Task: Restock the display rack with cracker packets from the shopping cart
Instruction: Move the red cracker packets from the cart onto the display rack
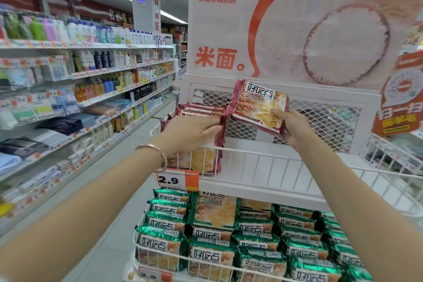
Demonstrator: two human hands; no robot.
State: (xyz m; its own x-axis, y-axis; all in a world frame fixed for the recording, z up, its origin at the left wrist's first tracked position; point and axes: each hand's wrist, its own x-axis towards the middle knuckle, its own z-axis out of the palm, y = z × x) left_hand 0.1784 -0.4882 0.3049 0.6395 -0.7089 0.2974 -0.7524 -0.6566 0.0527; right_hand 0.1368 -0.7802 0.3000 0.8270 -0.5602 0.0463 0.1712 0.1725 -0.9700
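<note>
Biggest worry here: the row of maroon cracker packets [201,110] under the left hand [194,130] was standing on edge at the left end of the white wire display rack [263,152]'s top tier, with bare tier off to the right of it. If that hand let go too soon, I'd bet the row flops sideways. One could also tip over the low front rail onto the green foil cracker packets [212,256] piled in the tier below both hands. The single maroon foil cracker packet [256,103] was held only by its lower right corner, so it could twist or slip while being slotted in.

Pose-wise, the left forearm, with a thin metal bracelet [150,147] at the wrist, reached up and forward, passing just above the orange and white price tag [177,179]. That hand lay palm-down across the top of the row, fingers fairly straight and together, pressing on it. The right hand [295,127] was up at about the same level, thumb on the printed face and fingers behind, pinching the loose packet. It hung tilted in the air just right of the row, touching it or nearly, hard to tell which. Past it was the white mesh back panel [325,121]. The shopping cart wasn't in view.
</note>
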